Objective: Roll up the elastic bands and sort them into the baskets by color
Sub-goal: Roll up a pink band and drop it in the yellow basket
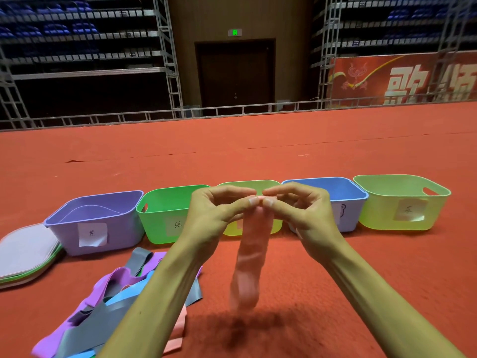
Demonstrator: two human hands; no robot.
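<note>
Over the red carpet (pixel 309 151), the left hand (pixel 214 213) and right hand (pixel 304 210) meet, each pinching the top end of a pink band (pixel 249 267) between thumb and fingertips. The band hangs down, blurred, before a row of five baskets (pixel 98 228). A heap of loose bands (pixel 116 293) lies toward the carpet's near left.

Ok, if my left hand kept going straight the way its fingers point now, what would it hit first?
The right hand. The left hand points sideways to the right, and both pinch the top of the hanging pink band almost fingertip to fingertip, so they would likely meet nearly at once.
</note>
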